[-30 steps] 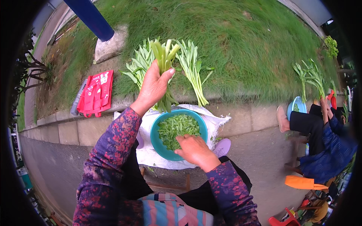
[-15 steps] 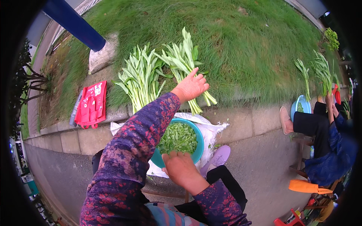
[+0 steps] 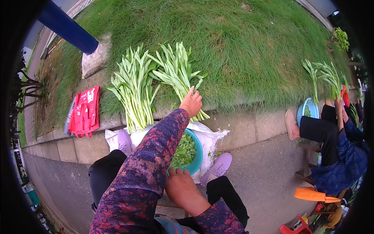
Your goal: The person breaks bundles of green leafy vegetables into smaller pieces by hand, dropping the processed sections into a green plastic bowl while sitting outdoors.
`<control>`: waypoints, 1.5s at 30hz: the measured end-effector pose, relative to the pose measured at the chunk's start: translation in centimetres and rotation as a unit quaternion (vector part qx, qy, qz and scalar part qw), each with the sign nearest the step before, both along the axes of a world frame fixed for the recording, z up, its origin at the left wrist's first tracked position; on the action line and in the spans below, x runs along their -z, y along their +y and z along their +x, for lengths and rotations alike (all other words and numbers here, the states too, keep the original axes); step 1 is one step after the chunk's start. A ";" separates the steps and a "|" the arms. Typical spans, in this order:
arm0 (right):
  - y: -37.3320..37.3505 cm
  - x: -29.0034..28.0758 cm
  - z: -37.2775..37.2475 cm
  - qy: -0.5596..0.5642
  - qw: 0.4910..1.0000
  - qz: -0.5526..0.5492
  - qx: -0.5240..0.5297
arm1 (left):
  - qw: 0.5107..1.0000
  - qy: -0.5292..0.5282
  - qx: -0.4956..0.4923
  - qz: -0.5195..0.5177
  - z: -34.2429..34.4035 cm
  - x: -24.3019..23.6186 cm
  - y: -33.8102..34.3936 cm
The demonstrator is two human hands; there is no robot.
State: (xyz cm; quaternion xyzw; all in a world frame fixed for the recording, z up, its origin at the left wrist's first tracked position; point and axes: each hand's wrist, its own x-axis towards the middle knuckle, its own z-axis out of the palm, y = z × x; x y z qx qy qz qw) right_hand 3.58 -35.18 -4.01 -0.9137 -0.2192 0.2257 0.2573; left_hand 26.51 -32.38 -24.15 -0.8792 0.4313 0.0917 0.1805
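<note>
1. Where the grass slope [image 3: 241, 50] meets the stone kerb [image 3: 249, 126], the left hand [image 3: 191, 103] reaches out over a bunch of long green stalks [image 3: 177, 76], its fingers spread apart and resting on the lower stems, closed on nothing.
2. These stalks are pale green at the cut ends and darker at the narrow leaves, fanned out with the leaves pointing up the slope and the cut ends reaching down to the kerb's edge.
3. A second, thicker bunch [image 3: 134, 91] lies just beside it to the left, its cut ends hanging over the kerb above a white sack [image 3: 212, 136].
4. The right hand [image 3: 181, 187] sits close to the body at the near rim of a teal basin [image 3: 196, 156]; I cannot tell whether its grip is clamped on the rim or only laid against it.
5. The basin holds chopped green leaves [image 3: 184, 151] and stands on the white sack on the pavement, between two lilac shoes [image 3: 217, 167].
6. Left of the bunches, a red bag [image 3: 85, 111] lies across the kerb's edge, well apart from the hands; a grey stone block [image 3: 95, 60] and a blue pole [image 3: 66, 27] stand higher up the slope.
7. Open grass stretches to the right of the stalks, and bare pavement [image 3: 269, 175] runs on toward another person [image 3: 335, 152] seated near the right edge with their own blue basin [image 3: 307, 111] and greens [image 3: 323, 76].
</note>
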 end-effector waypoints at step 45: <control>2.3 0.0 1.4 -0.020 0.999 0.030 -0.018 | 0.871 0.356 -0.338 -0.031 -8.0 -13.2 30.3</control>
